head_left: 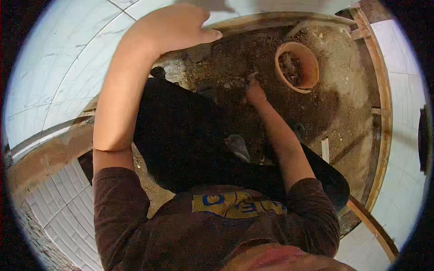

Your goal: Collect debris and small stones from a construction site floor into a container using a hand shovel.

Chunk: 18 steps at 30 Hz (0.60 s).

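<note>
My left hand (181, 28) is raised against the pale tiled wall (86, 49), its thumb stretched out to the right. The other fingers are mostly out of sight, and nothing shows in this hand. Down at the dirt floor (266, 113), my right hand (256, 94) is closed low over loose rubble (235, 81). A small pale piece shows at its fingertips, too blurred to name. To the right of this hand stands an orange-brown bucket (312, 67), tilted in view, with dark soil and debris (289, 67) inside.
A wooden frame edge (384, 108) runs along the right side, beside pale panels (407, 117). A short white strip (325, 150) lies on the floor near my right knee. White tiles (68, 194) show at lower left. My black-trousered legs (181, 131) are bent over the dirt.
</note>
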Available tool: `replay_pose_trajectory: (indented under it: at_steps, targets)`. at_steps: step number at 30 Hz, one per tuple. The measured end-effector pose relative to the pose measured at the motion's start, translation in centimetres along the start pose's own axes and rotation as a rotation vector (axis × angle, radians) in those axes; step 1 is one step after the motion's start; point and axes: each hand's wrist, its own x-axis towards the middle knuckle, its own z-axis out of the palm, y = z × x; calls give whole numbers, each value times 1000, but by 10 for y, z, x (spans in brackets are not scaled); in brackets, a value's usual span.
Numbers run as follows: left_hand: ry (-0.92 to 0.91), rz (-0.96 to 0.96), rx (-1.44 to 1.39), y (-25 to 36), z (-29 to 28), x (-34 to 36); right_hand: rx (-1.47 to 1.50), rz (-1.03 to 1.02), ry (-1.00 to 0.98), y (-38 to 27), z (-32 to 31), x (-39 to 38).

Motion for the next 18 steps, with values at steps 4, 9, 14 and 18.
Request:
replay_pose_trajectory:
  at_steps: [4, 9, 14, 18]
  targets:
    - [-62, -20, 56, 0, -11, 7, -37, -91, 10, -23, 2, 2]
    - [-453, -223, -49, -11, -27, 25, 16, -129, 228, -16, 5, 2]
    - [-185, 150, 111, -32, 5, 32, 251, 22, 117, 7, 31, 5]
    - [-96, 154, 105, -40, 38, 37, 110, -72, 147, 21, 55, 9]
